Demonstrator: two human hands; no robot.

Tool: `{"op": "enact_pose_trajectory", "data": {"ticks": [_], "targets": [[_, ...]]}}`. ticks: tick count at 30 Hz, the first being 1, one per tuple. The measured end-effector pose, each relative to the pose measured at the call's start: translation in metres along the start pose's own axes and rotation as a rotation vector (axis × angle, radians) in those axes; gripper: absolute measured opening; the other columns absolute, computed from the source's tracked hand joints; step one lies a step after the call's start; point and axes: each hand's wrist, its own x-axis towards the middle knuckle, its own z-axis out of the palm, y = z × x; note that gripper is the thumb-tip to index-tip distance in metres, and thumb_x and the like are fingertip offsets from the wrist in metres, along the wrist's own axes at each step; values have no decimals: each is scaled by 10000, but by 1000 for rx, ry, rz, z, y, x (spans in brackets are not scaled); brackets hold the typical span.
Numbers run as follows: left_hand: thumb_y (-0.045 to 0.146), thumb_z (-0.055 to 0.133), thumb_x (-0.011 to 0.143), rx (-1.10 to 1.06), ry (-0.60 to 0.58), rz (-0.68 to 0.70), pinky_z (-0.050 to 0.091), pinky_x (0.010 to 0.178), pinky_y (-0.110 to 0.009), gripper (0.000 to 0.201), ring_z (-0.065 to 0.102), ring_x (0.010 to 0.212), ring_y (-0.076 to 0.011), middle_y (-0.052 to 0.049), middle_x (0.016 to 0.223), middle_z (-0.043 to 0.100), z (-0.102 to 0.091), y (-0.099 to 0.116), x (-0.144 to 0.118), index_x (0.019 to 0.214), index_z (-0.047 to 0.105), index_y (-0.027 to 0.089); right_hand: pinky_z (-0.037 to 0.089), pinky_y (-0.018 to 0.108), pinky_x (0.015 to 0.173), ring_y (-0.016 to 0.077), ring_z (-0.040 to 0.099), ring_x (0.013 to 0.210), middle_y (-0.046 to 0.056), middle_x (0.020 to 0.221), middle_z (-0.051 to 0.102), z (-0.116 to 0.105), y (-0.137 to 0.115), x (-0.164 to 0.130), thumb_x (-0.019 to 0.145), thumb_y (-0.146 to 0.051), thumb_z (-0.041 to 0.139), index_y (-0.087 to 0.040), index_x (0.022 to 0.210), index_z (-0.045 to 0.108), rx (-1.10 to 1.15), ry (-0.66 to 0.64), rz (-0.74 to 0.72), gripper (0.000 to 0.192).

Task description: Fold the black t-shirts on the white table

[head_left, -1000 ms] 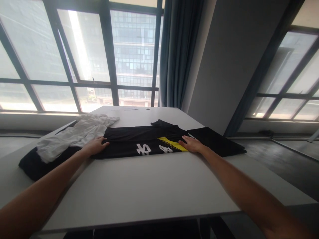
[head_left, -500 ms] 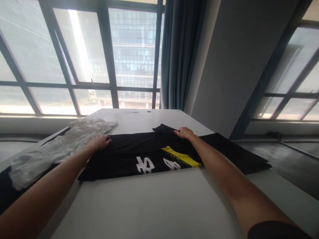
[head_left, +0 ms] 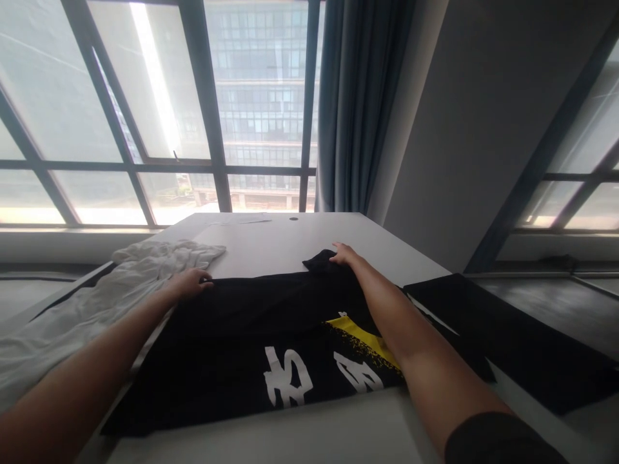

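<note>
Right hand: the right hand (head_left: 342, 253) reaches to the far edge of the black T-shirt (head_left: 251, 341), fingers curled onto a small raised bunch of black cloth (head_left: 320, 261); whether they pinch it or only press on it cannot be told.
Left hand: the left hand (head_left: 189, 282) lies on the shirt's far left corner, fingers bent down over the hem (thumb side hidden), so its grip cannot be told for certain either.
Shirt: it lies flat across the near half of the table (head_left: 271, 241), printed side up, with white characters (head_left: 287, 385) and a yellow patch (head_left: 360, 335) toward the near edge.
Progress: judging by how it lies, the shirt is spread out and its far edge is in hand; no fold over the print shows yet.
Around: a crumpled white garment (head_left: 120, 280) lies at the table's left edge, touching the shirt; a flat black cloth (head_left: 507, 335) lies at the right edge.
</note>
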Motion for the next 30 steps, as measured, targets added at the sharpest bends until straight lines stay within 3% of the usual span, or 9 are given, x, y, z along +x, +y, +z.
{"op": "enact_pose_trajectory", "data": {"ticks": [3, 5, 9, 12, 16, 19, 23, 26, 30], "targets": [[404, 545, 790, 6, -19, 4, 514, 853, -363, 399, 686, 983, -303, -104, 1031, 747, -4, -6, 3, 1057, 752, 192, 482, 293, 999, 273, 619, 1216, 136, 1333, 650, -6, 3, 6, 712, -187, 782, -166, 1384, 589, 27, 11, 12, 700], [383, 530, 798, 21, 56, 34, 507, 864, -382, 364, 675, 995, -312, -114, 1054, 733, -8, -6, -2, 1012, 748, 186, 492, 280, 971, 258, 649, 1159, 114, 1241, 698, -14, 10, 1, 732, -158, 738, -171, 1264, 674, 43, 33, 23, 535], [364, 477, 828, -51, 277, 91, 503, 864, -393, 352, 670, 989, -309, -118, 1073, 727, -22, 1, -23, 1009, 722, 188, 496, 317, 966, 233, 651, 1082, 96, 1132, 712, -41, 32, -28, 755, -169, 681, -161, 1075, 713, 280, 298, -19, 322], [396, 476, 824, -133, 358, 114, 509, 845, -369, 349, 684, 923, -286, -92, 961, 746, -39, 11, -50, 995, 714, 204, 524, 368, 933, 216, 645, 1014, 84, 1107, 693, -64, 47, -64, 701, -168, 707, -172, 1057, 674, 622, 446, -128, 357], [447, 446, 826, -185, 493, 194, 498, 875, -350, 387, 670, 905, -248, -76, 976, 750, -57, 23, -97, 987, 694, 198, 569, 362, 821, 194, 657, 911, 34, 1037, 685, -88, 61, -123, 649, -200, 751, -229, 1207, 591, 1010, 341, -256, 582], [472, 451, 807, -214, 530, 226, 488, 893, -342, 400, 659, 889, -233, -74, 995, 750, -59, 28, -133, 964, 691, 194, 557, 338, 809, 177, 658, 850, -9, 913, 681, -94, 74, -171, 598, -189, 774, -229, 1212, 585, 1106, 272, -305, 643], [494, 474, 795, -248, 446, 262, 494, 844, -333, 394, 658, 836, -226, -68, 938, 751, -47, 31, -173, 928, 697, 198, 546, 338, 788, 173, 654, 772, -27, 790, 683, -84, 95, -231, 565, -122, 744, -193, 1206, 602, 1005, 110, -263, 661], [481, 498, 789, -243, 391, 275, 491, 846, -342, 365, 658, 860, -239, -69, 920, 754, -34, 34, -193, 915, 701, 206, 548, 344, 804, 193, 670, 798, 3, 829, 717, -70, 106, -263, 586, -110, 748, -182, 1212, 631, 849, 8, -175, 642], [452, 521, 759, -234, 306, 301, 495, 857, -364, 340, 661, 891, -266, -93, 923, 750, -18, 35, -202, 891, 711, 202, 546, 360, 837, 230, 674, 877, 47, 902, 732, -53, 107, -285, 634, -208, 824, -165, 1194, 682, 643, 34, -123, 580]]}}
